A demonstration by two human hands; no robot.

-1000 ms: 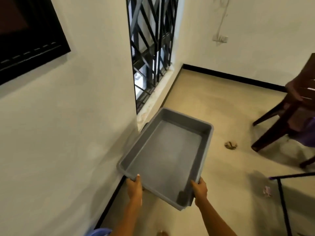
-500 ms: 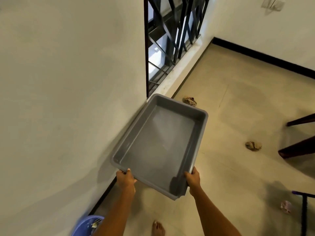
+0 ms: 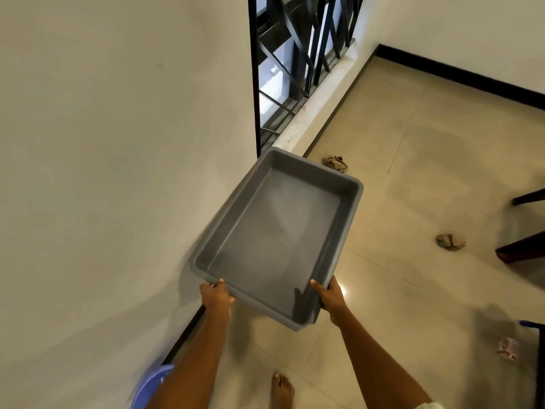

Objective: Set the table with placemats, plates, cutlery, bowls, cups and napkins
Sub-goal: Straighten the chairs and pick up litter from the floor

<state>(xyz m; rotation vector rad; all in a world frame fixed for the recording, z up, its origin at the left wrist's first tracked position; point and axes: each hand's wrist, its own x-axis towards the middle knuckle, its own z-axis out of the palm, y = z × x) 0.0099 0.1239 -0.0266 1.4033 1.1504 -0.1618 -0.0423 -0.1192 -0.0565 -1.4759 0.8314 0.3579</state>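
A grey plastic tray (image 3: 274, 231) with nothing in it hangs in front of me above the tiled floor, tilted so its far end points at the window. My left hand (image 3: 215, 295) grips its near left corner. My right hand (image 3: 330, 296) grips its near right corner. No plates, cutlery, cups or napkins are in view.
A pale wall (image 3: 118, 172) runs close along the left, with a barred window (image 3: 298, 54) beyond it. Crumpled scraps (image 3: 334, 163) (image 3: 449, 241) (image 3: 507, 348) lie on the floor. Dark chair legs (image 3: 522, 225) stand at the right. A blue basin (image 3: 150, 385) sits low left, beside my bare foot (image 3: 281, 389).
My view has swung down and left along the wall. The tray stays in both hands, now nearer the wall; the chair has slid mostly out of view and the basin and my foot have appeared.
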